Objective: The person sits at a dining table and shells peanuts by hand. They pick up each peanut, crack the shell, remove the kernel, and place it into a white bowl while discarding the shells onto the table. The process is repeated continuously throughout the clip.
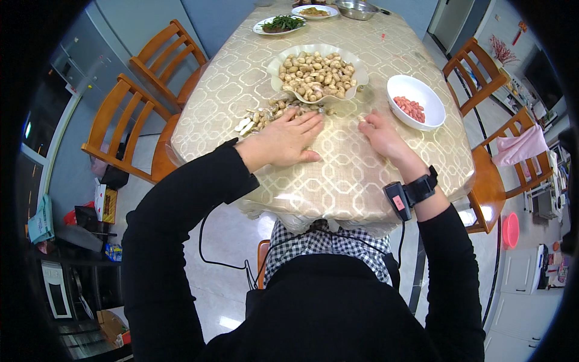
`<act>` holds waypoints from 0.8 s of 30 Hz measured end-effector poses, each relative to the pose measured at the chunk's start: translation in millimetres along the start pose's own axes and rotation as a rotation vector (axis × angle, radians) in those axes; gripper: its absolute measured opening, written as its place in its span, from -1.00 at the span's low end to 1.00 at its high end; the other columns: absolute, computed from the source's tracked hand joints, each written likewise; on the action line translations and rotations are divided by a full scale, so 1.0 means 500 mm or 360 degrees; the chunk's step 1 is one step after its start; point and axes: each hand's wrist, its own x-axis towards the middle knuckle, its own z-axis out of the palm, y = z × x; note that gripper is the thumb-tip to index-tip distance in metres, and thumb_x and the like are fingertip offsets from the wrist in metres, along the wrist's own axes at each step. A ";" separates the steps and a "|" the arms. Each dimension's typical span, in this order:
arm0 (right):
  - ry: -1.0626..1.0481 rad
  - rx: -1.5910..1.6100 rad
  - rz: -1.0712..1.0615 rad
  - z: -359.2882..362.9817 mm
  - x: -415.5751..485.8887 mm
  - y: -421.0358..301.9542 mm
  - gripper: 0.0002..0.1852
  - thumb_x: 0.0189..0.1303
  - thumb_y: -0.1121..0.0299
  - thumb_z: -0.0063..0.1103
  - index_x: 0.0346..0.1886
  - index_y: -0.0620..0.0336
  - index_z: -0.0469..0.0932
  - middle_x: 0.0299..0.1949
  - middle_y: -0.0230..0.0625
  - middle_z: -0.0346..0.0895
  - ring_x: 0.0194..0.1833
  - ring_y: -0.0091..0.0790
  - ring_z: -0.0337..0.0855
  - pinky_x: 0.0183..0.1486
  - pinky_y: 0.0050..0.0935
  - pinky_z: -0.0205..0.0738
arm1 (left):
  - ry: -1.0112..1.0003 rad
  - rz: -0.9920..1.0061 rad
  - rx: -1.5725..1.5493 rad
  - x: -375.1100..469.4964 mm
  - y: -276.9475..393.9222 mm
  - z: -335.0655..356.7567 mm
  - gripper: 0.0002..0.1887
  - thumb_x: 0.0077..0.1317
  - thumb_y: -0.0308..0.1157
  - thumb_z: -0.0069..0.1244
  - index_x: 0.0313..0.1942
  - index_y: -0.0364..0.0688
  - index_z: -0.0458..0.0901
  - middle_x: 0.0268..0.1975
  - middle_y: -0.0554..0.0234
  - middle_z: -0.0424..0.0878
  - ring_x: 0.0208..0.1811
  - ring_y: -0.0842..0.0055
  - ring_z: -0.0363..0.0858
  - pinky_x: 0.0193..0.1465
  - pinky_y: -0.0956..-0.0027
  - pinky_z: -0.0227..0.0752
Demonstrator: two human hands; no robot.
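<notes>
My left hand point(289, 140) lies flat, palm down, with the thumb spread from the fingers. Its fingers cover part of a heap of peanut shells point(262, 118) on the table; what is under the palm is hidden. My right hand point(382, 135) has thumb and fingertips pinched together on a small pale peanut piece point(361, 118), which may be shell. Beyond both hands stands a wavy-rimmed bowl point(272, 70) heaped with unshelled peanuts point(316, 74). Right of my right hand, a white bowl point(427, 97) holds shelled pink peanut kernels point(409, 108).
A patterned tablecloth under a clear cover drapes the table point(344, 181). Farther back are a plate of greens point(282, 24), another plate of food point(315, 12) and a metal bowl point(356, 9). Wooden chairs point(122, 131) line both sides. A cabled device point(407, 197) is strapped to my right wrist.
</notes>
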 end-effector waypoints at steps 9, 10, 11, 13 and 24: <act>-0.0520 -0.0078 -0.0222 0.080 0.047 -0.159 -0.58 0.43 0.15 -0.13 0.12 0.27 0.51 0.28 0.12 0.29 0.29 0.07 0.32 0.38 -0.12 0.15 | 0.0143 -0.0062 -0.0075 -0.067 -0.068 0.043 -0.21 0.48 0.18 -0.42 0.42 -0.35 0.11 0.50 -0.08 0.08 0.55 0.20 -0.02 0.56 0.05 -0.21; -0.0494 -0.0126 -0.0244 0.092 0.047 -0.174 -0.59 0.43 0.16 -0.14 0.10 0.27 0.51 0.26 0.11 0.31 0.26 0.07 0.34 0.36 -0.11 0.17 | 0.0154 -0.0074 -0.0083 -0.073 -0.074 0.046 -0.21 0.48 0.17 -0.40 0.42 -0.34 0.11 0.50 -0.08 0.08 0.55 0.20 -0.02 0.56 0.04 -0.21; -0.0504 -0.0157 -0.0312 0.101 0.049 -0.189 -0.60 0.42 0.17 -0.12 0.09 0.28 0.51 0.25 0.12 0.31 0.26 0.09 0.34 0.35 -0.12 0.18 | 0.0180 -0.0100 -0.0071 -0.079 -0.080 0.050 -0.22 0.48 0.18 -0.39 0.41 -0.34 0.14 0.48 -0.07 0.11 0.54 0.21 0.00 0.55 0.05 -0.20; -0.0516 -0.0214 -0.0454 0.114 0.051 -0.211 -0.61 0.42 0.18 -0.08 0.07 0.30 0.49 0.24 0.15 0.31 0.25 0.14 0.35 0.33 -0.15 0.22 | 0.0220 -0.0147 -0.0041 -0.089 -0.090 0.055 -0.23 0.47 0.18 -0.37 0.39 -0.32 0.20 0.46 -0.06 0.18 0.53 0.24 0.05 0.54 0.05 -0.17; -0.0262 0.0311 -0.0592 0.085 0.009 -0.198 -0.68 0.38 0.27 -0.06 -0.11 0.37 0.53 -0.02 0.06 0.47 0.04 0.09 0.50 0.17 -0.12 0.37 | 0.0241 -0.0140 -0.0466 -0.087 -0.107 0.016 -0.41 0.44 -0.10 -0.13 0.35 -0.26 0.27 0.42 0.03 0.26 0.49 0.25 0.15 0.54 0.07 -0.11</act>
